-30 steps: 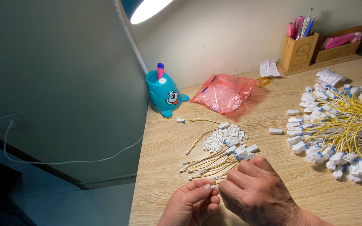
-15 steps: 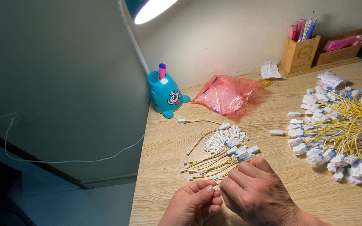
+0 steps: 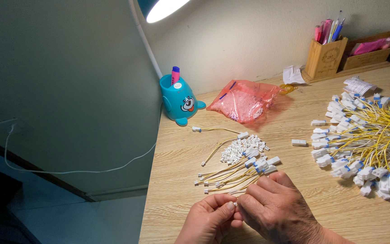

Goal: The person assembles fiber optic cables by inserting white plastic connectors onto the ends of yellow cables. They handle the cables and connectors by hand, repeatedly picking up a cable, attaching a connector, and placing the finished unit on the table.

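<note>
While my left hand (image 3: 211, 219) and right hand (image 3: 278, 210) meet at the near edge of the bench (image 3: 294, 180), their fingertips pinch a tiny white connector (image 3: 235, 204) between them. Just beyond my knuckles lies a small bunch of yellow wires (image 3: 231, 174) beside a heap of loose white connectors (image 3: 242, 148). A much bigger pile of wires (image 3: 371, 140) covers the right edge, a pink bag (image 3: 244, 100) sits toward the far edge.
</note>
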